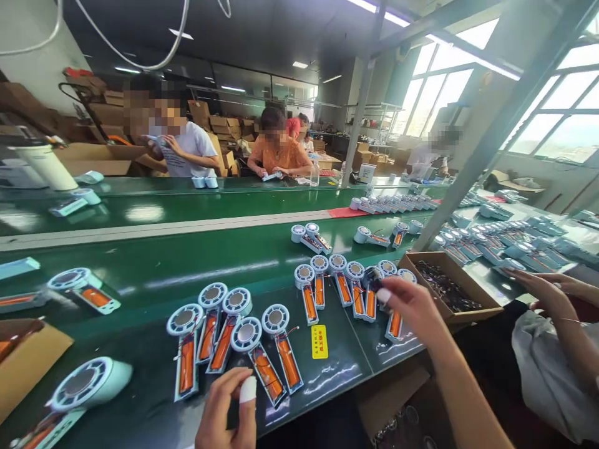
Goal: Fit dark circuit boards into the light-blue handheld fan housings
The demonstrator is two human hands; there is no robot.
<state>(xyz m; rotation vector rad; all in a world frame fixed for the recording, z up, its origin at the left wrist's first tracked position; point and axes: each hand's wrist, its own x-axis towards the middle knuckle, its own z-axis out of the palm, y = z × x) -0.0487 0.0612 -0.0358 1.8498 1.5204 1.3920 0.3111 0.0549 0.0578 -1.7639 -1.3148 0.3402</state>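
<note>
My right hand (412, 305) pinches a small dark part (373, 277) above a group of light-blue fan housings; its exact kind is unclear. White tape covers the thumb tip. Beneath that hand, a housing (355, 270) has a round slotted head and an open handle holding an orange cell and wires. My left hand (229, 405), also with a taped thumb, is at the front edge of the bench. Its thumb and index tips come together, with nothing visible in them. Just beyond it lies a fan housing (246, 334), beside several similar ones.
An open cardboard box (456, 287) of small dark parts stands right of my right hand. A yellow card (320, 342) lies on the green bench (154, 268). A neighbour's hands (547, 290) work at the far right. A slanted metal post (472, 149) rises there. Co-workers sit opposite.
</note>
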